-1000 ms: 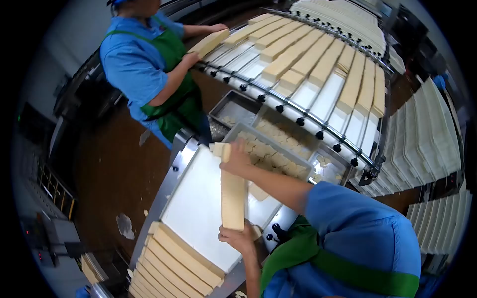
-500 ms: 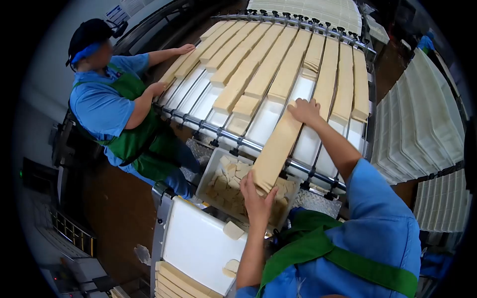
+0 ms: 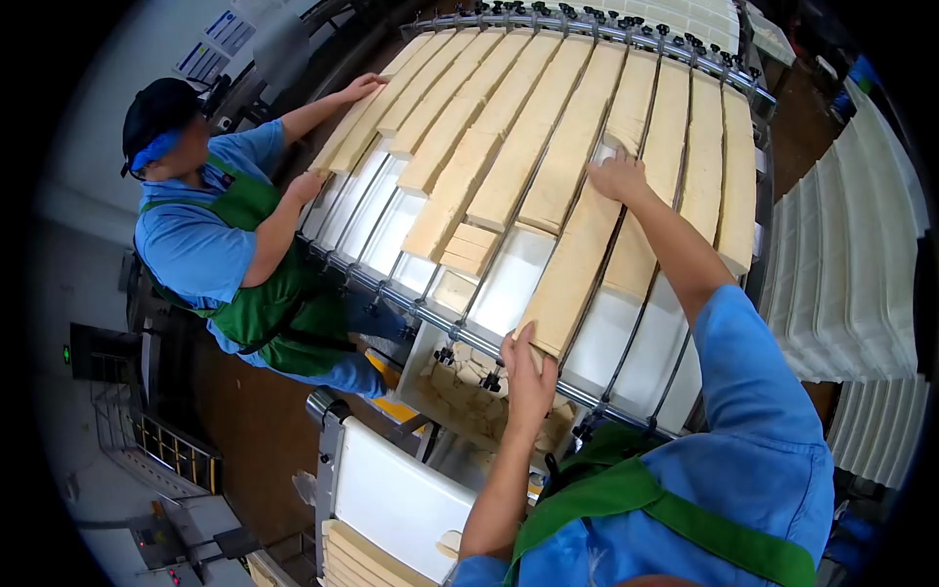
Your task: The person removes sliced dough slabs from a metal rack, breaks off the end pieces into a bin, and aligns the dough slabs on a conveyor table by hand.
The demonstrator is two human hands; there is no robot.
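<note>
The left hand [image 3: 529,380] grips the near end of a pale strip [image 3: 573,269], and the right hand [image 3: 617,178] is at its far end. The strip lies on a white belt [image 3: 608,342] beside other strips [image 3: 518,161], with dark dividers between rows. A co-worker [image 3: 245,225] has both hands at the leftmost strips. Below the belt's edge, a bin [image 3: 415,370] holds broken pieces [image 3: 474,399].

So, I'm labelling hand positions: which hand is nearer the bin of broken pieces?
Left. The left hand is at the slab's near end, close to the bin; the right hand is at its far end, farther away.
</note>
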